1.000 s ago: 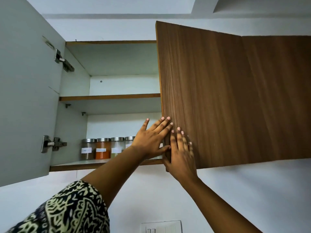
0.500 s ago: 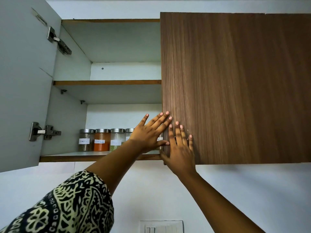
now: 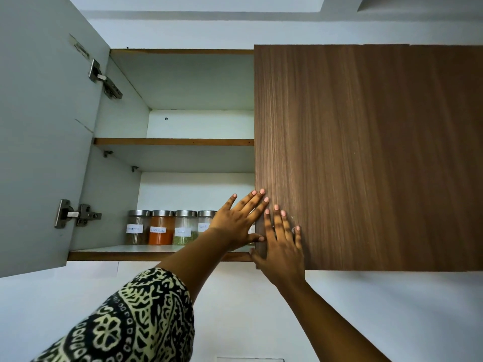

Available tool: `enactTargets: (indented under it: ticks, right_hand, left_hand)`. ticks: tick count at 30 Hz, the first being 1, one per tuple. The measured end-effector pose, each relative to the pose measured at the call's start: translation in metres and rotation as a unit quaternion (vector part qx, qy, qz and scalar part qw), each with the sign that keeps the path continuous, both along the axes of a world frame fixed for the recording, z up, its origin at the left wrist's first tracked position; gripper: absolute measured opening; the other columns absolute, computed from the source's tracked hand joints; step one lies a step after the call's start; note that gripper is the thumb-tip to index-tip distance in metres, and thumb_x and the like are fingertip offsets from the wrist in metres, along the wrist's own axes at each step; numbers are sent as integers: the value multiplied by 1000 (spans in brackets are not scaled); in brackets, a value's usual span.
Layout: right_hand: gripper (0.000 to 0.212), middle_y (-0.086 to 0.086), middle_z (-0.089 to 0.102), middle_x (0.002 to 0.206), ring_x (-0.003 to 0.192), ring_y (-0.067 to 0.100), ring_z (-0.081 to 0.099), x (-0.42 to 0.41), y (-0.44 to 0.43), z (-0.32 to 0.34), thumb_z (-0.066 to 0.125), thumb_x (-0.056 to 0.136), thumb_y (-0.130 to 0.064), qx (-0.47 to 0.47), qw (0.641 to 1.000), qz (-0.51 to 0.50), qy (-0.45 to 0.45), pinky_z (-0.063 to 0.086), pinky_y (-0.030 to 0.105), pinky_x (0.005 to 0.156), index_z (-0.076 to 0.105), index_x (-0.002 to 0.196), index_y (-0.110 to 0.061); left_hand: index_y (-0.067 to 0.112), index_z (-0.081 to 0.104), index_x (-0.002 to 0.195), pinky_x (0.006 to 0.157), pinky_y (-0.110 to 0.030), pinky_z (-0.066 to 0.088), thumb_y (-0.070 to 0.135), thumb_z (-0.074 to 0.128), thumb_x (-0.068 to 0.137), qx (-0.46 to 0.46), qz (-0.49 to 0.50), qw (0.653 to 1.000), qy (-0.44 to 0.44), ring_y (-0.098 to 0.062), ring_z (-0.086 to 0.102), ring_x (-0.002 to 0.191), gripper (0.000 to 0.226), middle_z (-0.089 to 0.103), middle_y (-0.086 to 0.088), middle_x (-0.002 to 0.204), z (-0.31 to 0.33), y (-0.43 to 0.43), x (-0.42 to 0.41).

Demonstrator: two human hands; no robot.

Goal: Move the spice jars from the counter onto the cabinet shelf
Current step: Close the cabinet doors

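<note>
Several glass spice jars with steel lids and white labels stand in a row on the bottom cabinet shelf [image 3: 125, 249]: a dark-filled jar [image 3: 136, 227], an orange jar [image 3: 161, 228], a green-flecked jar [image 3: 184, 228] and a fourth jar [image 3: 205, 220] partly hidden behind my left hand. My left hand [image 3: 239, 222] lies flat, fingers spread, at the left edge of the brown right door [image 3: 366, 158]. My right hand [image 3: 281, 246] presses flat on that door's lower left corner. Neither hand holds anything.
The left cabinet door [image 3: 44, 142] stands wide open, grey inside, with two metal hinges. The upper shelf [image 3: 172, 141] carries nothing that I can see. A white wall runs below the cabinet, with a switch plate [image 3: 249, 359] at the bottom edge.
The brown right door has swung from ajar to flush against the cabinet under both hands. My view has shifted a little; the jars have not moved.
</note>
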State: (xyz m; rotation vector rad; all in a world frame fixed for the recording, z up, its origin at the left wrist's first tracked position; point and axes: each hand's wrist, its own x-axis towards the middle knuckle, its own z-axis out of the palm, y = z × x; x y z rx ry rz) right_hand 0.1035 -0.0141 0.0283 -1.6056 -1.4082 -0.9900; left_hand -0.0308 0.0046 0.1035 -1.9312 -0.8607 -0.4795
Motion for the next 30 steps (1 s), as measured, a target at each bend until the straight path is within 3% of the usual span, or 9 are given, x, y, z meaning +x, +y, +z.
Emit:
enactTargets:
  ticks: [2,5,7,11,15,20,24,27,30]
  right_hand:
    - [97,12,33,152,139,32,33,-4,-7,2,63,69,-60,-28,1000,6,10,28,52,107,29,146,-12]
    - [99,9,-4,160,148,27,-3,-11,-31,12,58,81,-55,-95,995,12,19,5,50,116,-1,151,-16]
    - [94,5,-11,160,148,23,-10,-24,-61,23,55,86,-50,-148,988,9,45,1,48,117,-4,151,-18]
    - [71,1,14,159,147,19,9,-76,-132,23,51,89,-42,-140,990,20,26,13,44,118,20,149,-20]
    - [50,-3,42,145,139,17,30,-125,-190,14,52,87,-40,-95,994,37,-26,30,34,109,46,133,-23]
    - [36,-2,64,117,115,21,53,-265,-260,16,54,85,-38,-32,981,158,-109,42,35,92,63,115,-21]
    - [34,-2,71,103,100,21,64,-361,-291,36,52,78,-39,52,951,258,-164,50,36,81,69,100,-19]
    - [33,1,69,108,104,22,63,-420,-299,58,53,80,-35,86,925,312,-200,49,36,83,68,104,-17]
    - [37,4,56,134,126,22,48,-471,-299,77,49,87,-29,73,904,351,-234,41,39,96,59,120,-15]
  left_hand:
    - [18,-21,147,117,-46,-6,64,27,92,-14,30,999,14,-20,-17,146,86,-25,-3,156,3,-7,-1]
    - [20,-11,151,117,-51,-2,60,30,93,-59,65,996,30,-21,-9,148,81,-18,-3,159,7,-32,-7]
    - [21,4,153,117,-54,5,56,34,94,-114,72,991,-5,-22,1,148,75,-3,-4,161,7,-58,-23]
    - [20,35,142,109,-48,28,46,39,95,-126,30,986,-110,-25,37,135,54,42,-5,146,-10,-128,-88]
    - [22,48,131,95,-38,39,46,37,95,-95,-6,977,-193,-22,50,121,44,58,-1,130,-30,-198,-157]
    - [30,58,119,90,-31,41,45,41,94,37,-61,939,-338,-16,52,115,33,62,9,122,-46,-294,-304]
    - [24,65,111,88,-37,46,40,48,86,158,-66,896,-409,-24,55,114,34,62,2,124,-45,-332,-389]
    - [23,51,130,99,-44,39,35,53,89,137,-20,865,-482,-27,38,132,43,42,-3,145,-41,-334,-431]
    - [22,24,149,111,-46,25,34,51,92,41,12,825,-563,-29,16,144,64,15,-7,158,-41,-331,-457]
